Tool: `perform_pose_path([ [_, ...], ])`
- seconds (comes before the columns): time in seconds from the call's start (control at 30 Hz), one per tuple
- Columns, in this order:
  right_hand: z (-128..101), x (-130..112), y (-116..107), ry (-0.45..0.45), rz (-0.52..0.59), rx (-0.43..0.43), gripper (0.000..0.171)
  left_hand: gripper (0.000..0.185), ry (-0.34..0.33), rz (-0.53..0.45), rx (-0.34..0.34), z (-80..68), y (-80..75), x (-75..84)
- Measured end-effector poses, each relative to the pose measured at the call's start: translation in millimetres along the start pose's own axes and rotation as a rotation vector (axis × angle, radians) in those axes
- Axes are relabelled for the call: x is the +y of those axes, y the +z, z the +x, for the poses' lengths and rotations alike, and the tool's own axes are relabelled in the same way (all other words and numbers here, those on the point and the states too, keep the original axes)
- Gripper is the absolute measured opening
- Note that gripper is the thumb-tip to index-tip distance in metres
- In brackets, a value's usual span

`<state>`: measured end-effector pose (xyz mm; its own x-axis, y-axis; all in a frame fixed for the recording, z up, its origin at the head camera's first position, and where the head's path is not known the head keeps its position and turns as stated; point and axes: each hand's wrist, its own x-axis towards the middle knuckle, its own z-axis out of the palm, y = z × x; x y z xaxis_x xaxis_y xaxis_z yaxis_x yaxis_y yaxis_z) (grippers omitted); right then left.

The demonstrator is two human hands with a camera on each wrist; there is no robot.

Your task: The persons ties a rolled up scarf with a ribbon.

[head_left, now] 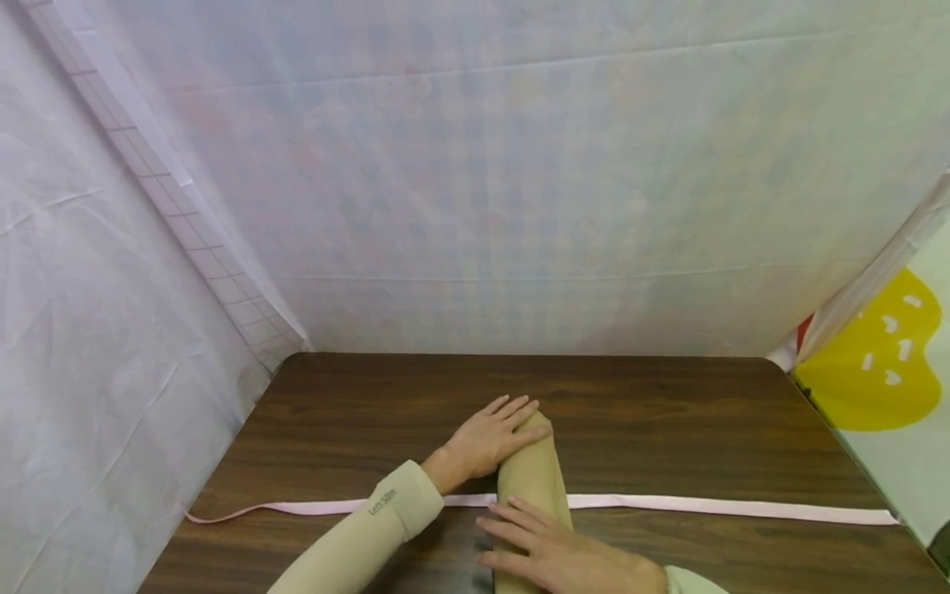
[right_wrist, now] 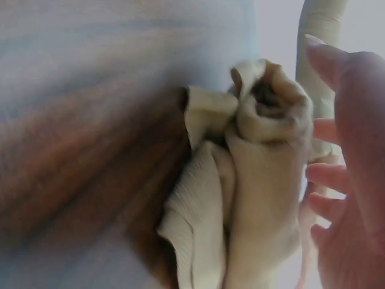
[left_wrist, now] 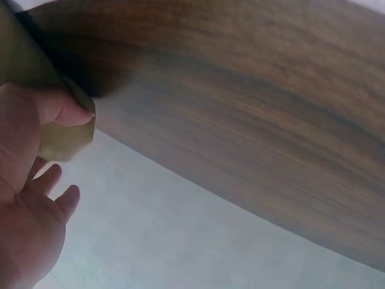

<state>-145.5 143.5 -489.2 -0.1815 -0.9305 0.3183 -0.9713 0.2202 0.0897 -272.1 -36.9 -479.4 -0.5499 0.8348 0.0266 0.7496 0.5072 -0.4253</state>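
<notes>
Right hand (head_left: 564, 553) lies at the near edge of the desk (head_left: 668, 429), with its fingers (head_left: 512, 520) straight and spread flat on the near part of a rolled beige cloth (head_left: 530, 474). In the right wrist view the same hand (right_wrist: 349, 180) stands open beside the end of the roll (right_wrist: 264, 138), where the fabric shows loose folds and a hollow centre; the fingertips touch the fabric and none curl around it.

Left hand (head_left: 486, 437) rests on the far end of the roll. Its fingers (head_left: 519, 412) lie extended across the top of the cloth, pressing down rather than gripping. In the left wrist view the thumb (left_wrist: 66, 108) presses against the beige cloth (left_wrist: 66, 141) while the other fingers hang relaxed and apart. A beige sleeve (head_left: 371, 528) with small dark lettering covers the left forearm.

Position of the roll: on the dark wood-grain desk, near its front edge, roughly central, with its long axis running away from the person. It lies across a pink ribbon (head_left: 742, 505), which stretches flat from left to right over the desk and passes under the roll.

White sheeting (head_left: 482, 165) encloses the desk at the back and on the left. A yellow shape with white marks (head_left: 876, 363) shows beyond the right edge.
</notes>
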Motion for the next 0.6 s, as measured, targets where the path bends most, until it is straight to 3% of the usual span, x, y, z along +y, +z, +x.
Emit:
perform_pose_path([
  [0.2, 0, 8, -18, 0.106, 0.053, 0.071, 0.064, 0.075, -0.092, -0.051, -0.029, -6.8, -5.3, -9.2],
  [0.4, -5, 21, -32, 0.137, 0.073, 0.202, 0.06, 0.069, -0.158, -0.085, 0.031, -16.7, -5.8, -19.1],
  [0.6, -15, 33, -40, 0.206, 0.079, 0.259, 0.053, 0.062, -0.204, -0.139, 0.078, -29.8, -11.3, -27.7],
])
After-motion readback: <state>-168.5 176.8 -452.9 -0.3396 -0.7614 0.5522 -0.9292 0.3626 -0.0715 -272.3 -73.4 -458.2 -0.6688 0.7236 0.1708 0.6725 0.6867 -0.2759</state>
